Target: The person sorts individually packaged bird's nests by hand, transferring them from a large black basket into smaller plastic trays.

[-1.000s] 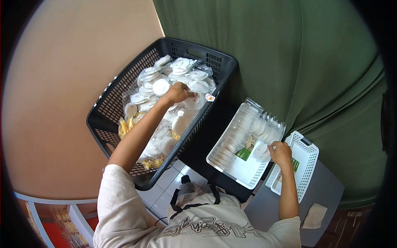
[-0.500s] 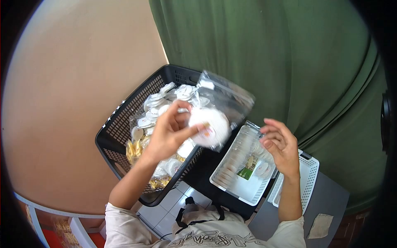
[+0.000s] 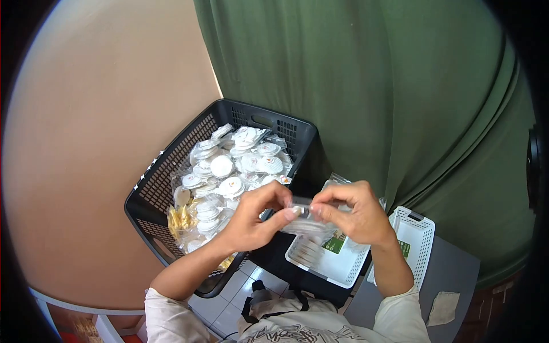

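A clear plastic bag (image 3: 309, 227) with white round pads inside is held between my two hands, above the near white basket (image 3: 343, 273). My left hand (image 3: 254, 220) pinches the bag's top edge on one side, thumb against fingers. On the other side my right hand (image 3: 360, 217) grips the same edge between thumb and fingertips. Both hands partly hide the bag and the basket below. In that basket, packed round items stand in a row beside a green card (image 3: 334, 244).
A large black basket (image 3: 309, 128) at left holds many bagged white round pads (image 3: 222, 166) and some bags with gold-coloured contents (image 3: 180, 218). A second white basket (image 3: 422, 233) sits on a grey table (image 3: 454, 266) with a folded cloth (image 3: 443, 308). Green curtain (image 3: 320, 63) hangs behind.
The bag has moved down and away from the black basket, and is now seen nearly edge-on. My right hand, open before, has come in and taken hold of the bag's edge.
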`<state>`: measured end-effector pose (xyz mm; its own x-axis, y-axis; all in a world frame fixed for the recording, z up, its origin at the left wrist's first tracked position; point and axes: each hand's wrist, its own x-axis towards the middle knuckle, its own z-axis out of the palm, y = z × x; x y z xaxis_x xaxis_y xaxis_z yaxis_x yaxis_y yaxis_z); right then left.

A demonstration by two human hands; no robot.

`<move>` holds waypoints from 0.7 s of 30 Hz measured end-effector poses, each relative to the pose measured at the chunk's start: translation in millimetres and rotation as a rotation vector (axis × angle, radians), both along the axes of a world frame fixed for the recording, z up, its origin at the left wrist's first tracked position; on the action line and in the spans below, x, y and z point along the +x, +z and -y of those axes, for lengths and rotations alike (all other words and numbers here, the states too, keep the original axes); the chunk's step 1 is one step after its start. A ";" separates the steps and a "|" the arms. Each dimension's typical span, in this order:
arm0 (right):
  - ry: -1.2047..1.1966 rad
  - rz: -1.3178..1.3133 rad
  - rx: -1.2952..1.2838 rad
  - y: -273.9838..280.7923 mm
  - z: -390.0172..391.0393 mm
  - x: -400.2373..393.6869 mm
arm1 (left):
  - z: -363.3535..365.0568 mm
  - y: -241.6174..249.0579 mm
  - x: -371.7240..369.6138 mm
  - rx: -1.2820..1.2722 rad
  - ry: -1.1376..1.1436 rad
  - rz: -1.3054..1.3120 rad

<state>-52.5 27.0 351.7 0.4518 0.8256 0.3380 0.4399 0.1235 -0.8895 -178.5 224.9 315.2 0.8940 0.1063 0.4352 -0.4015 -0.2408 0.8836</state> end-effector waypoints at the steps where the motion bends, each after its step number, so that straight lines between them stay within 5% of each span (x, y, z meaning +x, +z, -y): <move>1: 0.019 0.056 0.000 -3.3 -0.2 -2.0 | -0.4 3.8 0.6 0.178 -0.006 0.062; 2: 0.037 0.112 0.000 -6.7 0.0 -4.0 | -0.6 6.3 1.0 0.356 -0.012 0.123; 7: 0.127 0.266 -0.051 -7.6 6.3 -13.6 | 12.2 2.3 -6.1 0.308 -0.055 0.115; 14: 0.237 0.240 -0.035 -7.8 14.5 -21.6 | 21.4 4.1 -10.0 0.222 -0.358 -0.009; 21: 0.386 0.546 -0.055 -10.3 40.5 -41.6 | 30.4 -1.6 -15.6 0.159 -0.753 0.049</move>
